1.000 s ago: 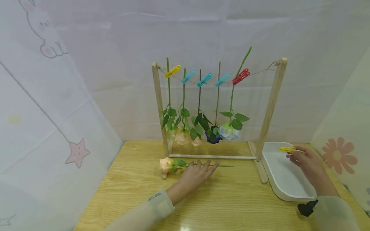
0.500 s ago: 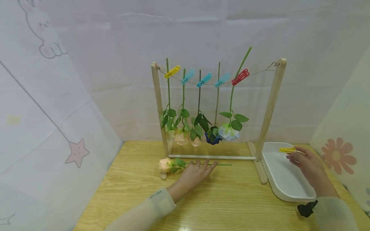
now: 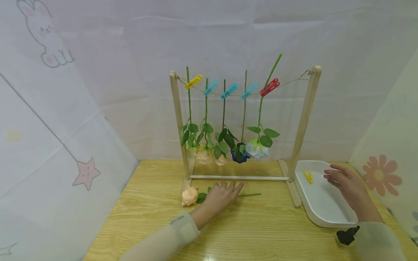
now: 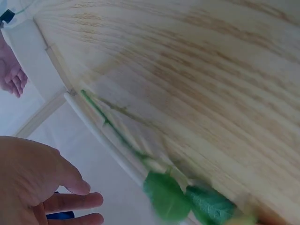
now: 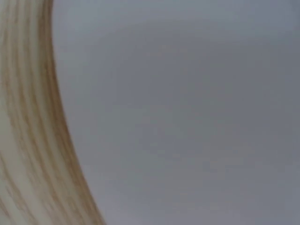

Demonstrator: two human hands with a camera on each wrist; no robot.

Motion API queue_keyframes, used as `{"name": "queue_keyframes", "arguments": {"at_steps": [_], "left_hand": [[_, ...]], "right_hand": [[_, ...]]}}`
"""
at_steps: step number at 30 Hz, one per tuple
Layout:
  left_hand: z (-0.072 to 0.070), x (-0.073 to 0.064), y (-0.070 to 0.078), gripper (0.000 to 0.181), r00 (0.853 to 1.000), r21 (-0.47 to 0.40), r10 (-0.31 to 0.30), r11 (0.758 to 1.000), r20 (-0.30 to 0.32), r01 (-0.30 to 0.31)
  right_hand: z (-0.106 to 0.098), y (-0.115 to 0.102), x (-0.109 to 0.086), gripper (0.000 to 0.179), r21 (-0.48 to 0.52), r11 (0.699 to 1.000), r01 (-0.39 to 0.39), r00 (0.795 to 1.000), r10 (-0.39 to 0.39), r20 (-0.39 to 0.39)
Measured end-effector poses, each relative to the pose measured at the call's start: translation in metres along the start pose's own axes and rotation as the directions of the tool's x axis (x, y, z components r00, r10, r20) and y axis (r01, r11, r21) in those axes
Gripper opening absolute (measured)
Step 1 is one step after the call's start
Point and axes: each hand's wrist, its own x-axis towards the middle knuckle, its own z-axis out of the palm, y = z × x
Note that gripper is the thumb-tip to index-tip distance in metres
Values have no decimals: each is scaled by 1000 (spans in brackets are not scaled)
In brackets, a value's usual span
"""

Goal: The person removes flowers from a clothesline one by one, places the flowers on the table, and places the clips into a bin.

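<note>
My left hand [image 3: 220, 195] is over a peach artificial rose [image 3: 189, 196] lying on the table in front of the rack. In the left wrist view the left hand's fingers are loosely extended, apart from the green stem [image 4: 112, 126] and leaves. The hand covers the middle of the stem in the head view. My right hand [image 3: 346, 183] hovers over a white tray [image 3: 321, 221], fingers relaxed, holding nothing. A yellow clothespin [image 3: 308, 177] lies in the tray, left of those fingertips. The right wrist view holds only the tray's blurred surface [image 5: 178, 112] and some table.
A wooden rack [image 3: 305, 123] carries a string with several flowers hanging head down. Yellow [image 3: 193, 82], blue [image 3: 229, 91] and red [image 3: 270, 87] clothespins grip their stems. A white bar [image 3: 238, 178] joins the rack's feet. Printed cloth [image 3: 228, 43] stands behind.
My right hand has let go of the yellow clothespin, which now lies in the tray. The loose rose has shifted slightly toward me and turned. My left hand has hardly moved.
</note>
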Motion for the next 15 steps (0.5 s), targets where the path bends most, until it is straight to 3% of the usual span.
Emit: {"name": "queue_keyframes", "arguments": {"at_steps": [9, 15], "left_hand": [[-8, 1, -5, 66, 1000, -11, -12, 1000, -22, 12], [-17, 0, -14, 69, 999, -12, -18, 1000, -50, 17]], "right_hand": [[11, -19, 3, 21, -120, 992, 23, 1000, -26, -18], [18, -34, 4, 21, -108, 993, 54, 999, -52, 15]]}}
